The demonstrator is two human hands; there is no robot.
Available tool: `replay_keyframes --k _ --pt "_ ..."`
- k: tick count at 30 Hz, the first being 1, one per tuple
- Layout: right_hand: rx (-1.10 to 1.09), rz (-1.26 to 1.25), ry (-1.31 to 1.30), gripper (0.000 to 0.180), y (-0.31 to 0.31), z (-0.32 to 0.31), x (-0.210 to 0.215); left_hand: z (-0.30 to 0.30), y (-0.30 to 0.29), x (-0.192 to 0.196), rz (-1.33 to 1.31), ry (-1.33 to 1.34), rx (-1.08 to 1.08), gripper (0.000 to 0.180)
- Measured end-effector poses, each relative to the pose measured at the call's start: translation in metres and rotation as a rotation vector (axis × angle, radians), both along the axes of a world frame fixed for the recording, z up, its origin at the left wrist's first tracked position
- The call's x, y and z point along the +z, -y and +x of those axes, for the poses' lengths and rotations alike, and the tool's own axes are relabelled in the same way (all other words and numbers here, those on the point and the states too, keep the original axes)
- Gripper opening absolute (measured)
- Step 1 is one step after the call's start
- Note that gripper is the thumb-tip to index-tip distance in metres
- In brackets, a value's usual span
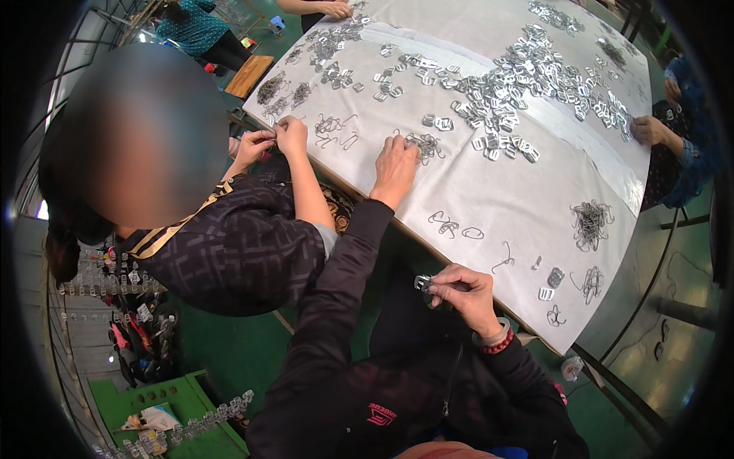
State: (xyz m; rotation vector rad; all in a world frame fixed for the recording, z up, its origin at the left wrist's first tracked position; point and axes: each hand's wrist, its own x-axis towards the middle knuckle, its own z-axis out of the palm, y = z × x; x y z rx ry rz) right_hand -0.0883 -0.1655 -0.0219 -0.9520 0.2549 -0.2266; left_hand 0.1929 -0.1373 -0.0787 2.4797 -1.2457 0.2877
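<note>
My left hand (394, 172) reaches over the table's near edge to a small pile of bent wire hooks (430, 147). Its fingers are bent down at the pile's left side, and what is between the fingertips is hidden. Off the table edge, in front of my body, my right hand (468, 300) is closed in a pinch on a silvery metal buckle (421, 283). On the cloth beyond that hand lie a few loose wire hooks (445, 224).
A heap of metal buckles (489, 99) spreads across the pale tablecloth (344, 164). A larger hook pile (592, 224) lies right. A co-worker (229, 245) sits close at my left, hands at the table edge; another person's hand (650, 131) is at the far right.
</note>
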Motion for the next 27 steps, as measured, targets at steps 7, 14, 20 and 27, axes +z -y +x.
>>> replay_keyframes --k 7,14,20,27 --pt "-0.053 -0.079 -0.126 0.016 -0.002 -0.003 -0.001 -0.012 -0.024 0.001 -0.25 -0.592 0.065 0.013" --pt "-0.132 -0.173 -0.139 0.014 -0.005 -0.005 -0.006 -0.097 -0.076 0.056 -0.599 -1.398 -0.025 0.018" --pt "-0.211 -0.179 -0.133 0.014 -0.011 -0.002 -0.004 -0.176 -0.113 0.101 -0.524 -0.771 -0.196 0.012" --pt "-0.252 -0.305 -0.023 0.014 -0.019 -0.003 0.007 -0.196 -0.11 0.091 -0.57 -0.436 -0.172 0.012"
